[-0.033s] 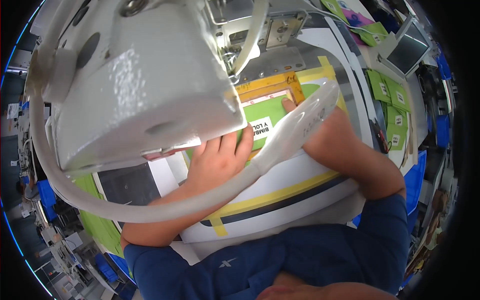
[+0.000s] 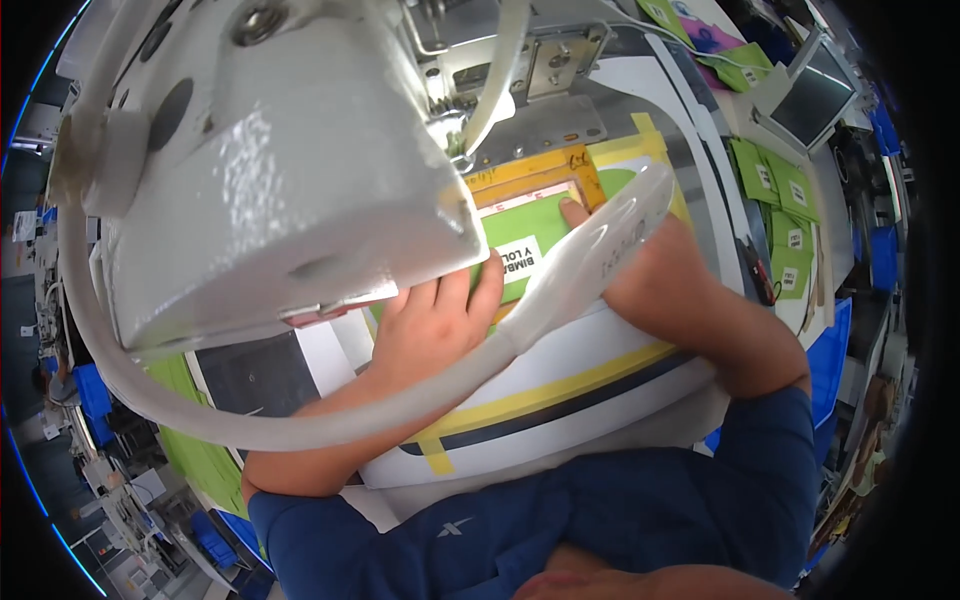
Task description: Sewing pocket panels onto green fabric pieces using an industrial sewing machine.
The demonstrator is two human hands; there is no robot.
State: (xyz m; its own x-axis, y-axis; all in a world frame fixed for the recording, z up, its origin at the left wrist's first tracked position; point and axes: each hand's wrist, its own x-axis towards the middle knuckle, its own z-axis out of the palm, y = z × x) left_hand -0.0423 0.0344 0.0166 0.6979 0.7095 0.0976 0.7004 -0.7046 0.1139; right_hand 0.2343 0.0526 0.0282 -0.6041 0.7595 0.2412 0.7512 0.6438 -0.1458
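Observation:
A green fabric piece with a white label [image 2: 520,258] lies within a yellow-orange flat frame [image 2: 535,165], under the head of a large white sewing machine [image 2: 290,190]. My left hand [image 2: 435,315] lies on the near left part of the green piece, fingers stretched out and apart, some fingertips hidden by the machine head. At the right side of the frame is my right hand [image 2: 655,275], one digit resting on the green piece near the frame's corner. Its other fingers are hidden behind a translucent flared end of a grey tube [image 2: 590,260].
The grey tube curves across the front, above my left forearm. Yellow tape [image 2: 560,395] runs along the white work surface. Labelled green pieces [image 2: 785,190] lie at the right near a small screen [image 2: 815,103]. More green fabric [image 2: 195,430] lies at the left.

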